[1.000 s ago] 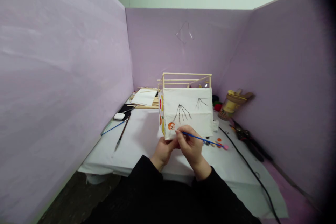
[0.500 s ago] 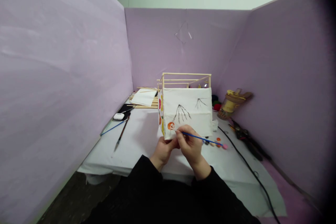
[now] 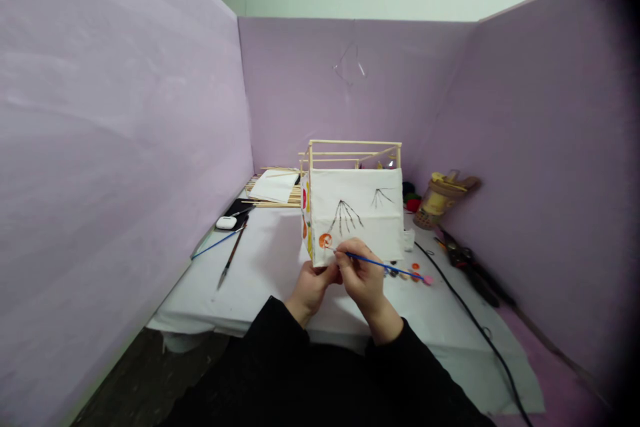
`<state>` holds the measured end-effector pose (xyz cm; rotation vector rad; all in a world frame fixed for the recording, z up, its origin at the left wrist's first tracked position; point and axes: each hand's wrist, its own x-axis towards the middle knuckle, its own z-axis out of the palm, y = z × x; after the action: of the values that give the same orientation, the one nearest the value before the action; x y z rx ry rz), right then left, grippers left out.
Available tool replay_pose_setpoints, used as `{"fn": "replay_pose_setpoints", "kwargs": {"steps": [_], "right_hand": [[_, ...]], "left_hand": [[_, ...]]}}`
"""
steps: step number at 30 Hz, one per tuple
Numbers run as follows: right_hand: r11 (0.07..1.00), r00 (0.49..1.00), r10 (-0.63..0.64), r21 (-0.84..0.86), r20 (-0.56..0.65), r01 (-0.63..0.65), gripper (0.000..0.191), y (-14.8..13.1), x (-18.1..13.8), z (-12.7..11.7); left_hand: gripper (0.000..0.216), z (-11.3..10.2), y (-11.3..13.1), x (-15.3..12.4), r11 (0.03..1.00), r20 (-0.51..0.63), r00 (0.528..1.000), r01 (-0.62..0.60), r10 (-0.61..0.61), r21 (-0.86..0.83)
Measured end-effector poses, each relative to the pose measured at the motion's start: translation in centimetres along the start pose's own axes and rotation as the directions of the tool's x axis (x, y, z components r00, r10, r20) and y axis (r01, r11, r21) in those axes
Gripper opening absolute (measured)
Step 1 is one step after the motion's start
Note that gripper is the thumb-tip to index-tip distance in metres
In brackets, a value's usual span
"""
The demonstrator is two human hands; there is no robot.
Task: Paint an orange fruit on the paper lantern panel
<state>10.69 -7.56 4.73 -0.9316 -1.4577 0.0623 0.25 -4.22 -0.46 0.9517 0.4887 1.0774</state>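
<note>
My left hand [image 3: 311, 287] grips the lower edge of a box-shaped lantern frame [image 3: 356, 143] made of thin wooden sticks, its lower part covered in white paper [image 3: 370, 230]. Between the fingertips of my right hand [image 3: 363, 277] is a slim blue paintbrush [image 3: 380, 263]; its tip meets the paper at an orange round patch [image 3: 325, 241]. Dark branching lines [image 3: 345, 215] run down the front panel, with a smaller cluster [image 3: 382, 197] at upper right. Colourful painted shapes show on the left side panel [image 3: 306, 213]. My left fingertips are partly hidden beneath the frame.
On the white-covered table, left, lie a brown-handled brush [image 3: 233, 253], another blue brush [image 3: 216, 244], a white case [image 3: 227, 222] and wooden sticks under paper [image 3: 275, 185]. To the right are dabs of paint [image 3: 415, 267], a yellow cup [image 3: 441, 199], pliers [image 3: 470, 263] and a black cable [image 3: 480, 327]. Purple walls enclose three sides.
Almost nothing differs. The brush tip stays at the orange patch, with only a very slight shift of the brush and the view.
</note>
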Motion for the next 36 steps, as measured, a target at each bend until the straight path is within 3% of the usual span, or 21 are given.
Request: {"fn": "replay_pose_setpoints", "kwargs": {"steps": [36], "right_hand": [[0.999,0.999,0.005,0.039,0.035,-0.006,0.008,0.14,0.07,0.0]], "left_hand": [[0.041,0.31,0.4,-0.13,1.0,-0.025,0.999,0.022,-0.022,0.018]]}}
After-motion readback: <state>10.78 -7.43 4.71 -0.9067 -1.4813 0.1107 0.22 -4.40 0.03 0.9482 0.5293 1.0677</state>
